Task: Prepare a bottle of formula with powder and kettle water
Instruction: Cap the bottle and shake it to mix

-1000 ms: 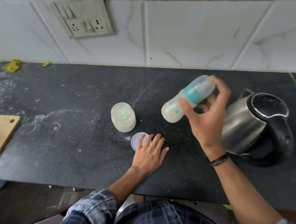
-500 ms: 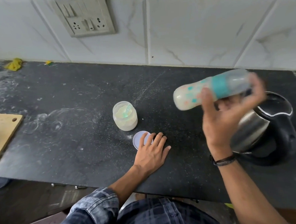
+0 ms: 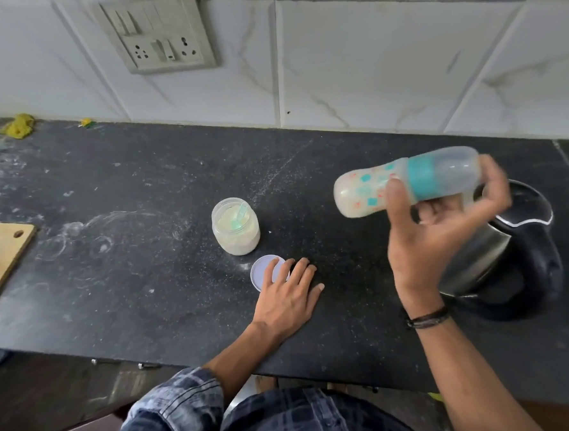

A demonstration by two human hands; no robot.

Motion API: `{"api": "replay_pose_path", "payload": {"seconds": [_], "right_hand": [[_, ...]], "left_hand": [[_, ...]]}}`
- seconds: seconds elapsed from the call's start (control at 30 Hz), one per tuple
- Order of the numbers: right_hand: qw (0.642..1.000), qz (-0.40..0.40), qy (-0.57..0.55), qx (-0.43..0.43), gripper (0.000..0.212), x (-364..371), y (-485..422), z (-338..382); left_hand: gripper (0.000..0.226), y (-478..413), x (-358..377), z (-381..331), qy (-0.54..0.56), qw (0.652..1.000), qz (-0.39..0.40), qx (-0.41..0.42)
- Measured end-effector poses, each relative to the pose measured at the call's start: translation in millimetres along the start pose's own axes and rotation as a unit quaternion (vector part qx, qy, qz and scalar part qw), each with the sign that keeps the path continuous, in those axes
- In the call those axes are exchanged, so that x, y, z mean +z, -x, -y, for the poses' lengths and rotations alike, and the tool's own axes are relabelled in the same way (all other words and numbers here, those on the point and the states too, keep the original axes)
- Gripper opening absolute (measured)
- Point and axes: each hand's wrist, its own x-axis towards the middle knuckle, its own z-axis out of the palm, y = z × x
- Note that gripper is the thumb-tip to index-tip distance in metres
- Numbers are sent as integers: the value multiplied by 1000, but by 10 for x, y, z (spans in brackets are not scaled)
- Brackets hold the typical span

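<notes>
The bottle (image 3: 424,176) now lies farther right and flatter than a second ago, in mid-air near the kettle (image 3: 478,253), long axis near level, capped end rightward, clamped in the grip of the right hand (image 3: 434,239), while the left hand (image 3: 288,295) rests flat on the worktop (image 3: 145,257).

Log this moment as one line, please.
right hand: holds capped bottle sideways near kettle | left hand: flat, touching jar lid | powder jar: open

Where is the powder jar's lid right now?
Head view, centre: the lid lies on the dark counter just in front of the open powder jar, partly under the left hand.
</notes>
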Motion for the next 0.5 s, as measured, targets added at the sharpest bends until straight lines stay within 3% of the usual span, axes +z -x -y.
{"api": "replay_pose_path", "payload": {"seconds": [0.1,0.27,0.5], "right_hand": [[990,93,99,38,77,-16,92,-208],[976,118,181,39,74,-92,121,-600],[910,260,322,1,70,-117,95,-1118]], "left_hand": [[46,6,2,9,4,1000,1,8],[47,-7,-9,4,-4,1000,6,2],[47,1,-2,2,2,1000,16,-1]]}}
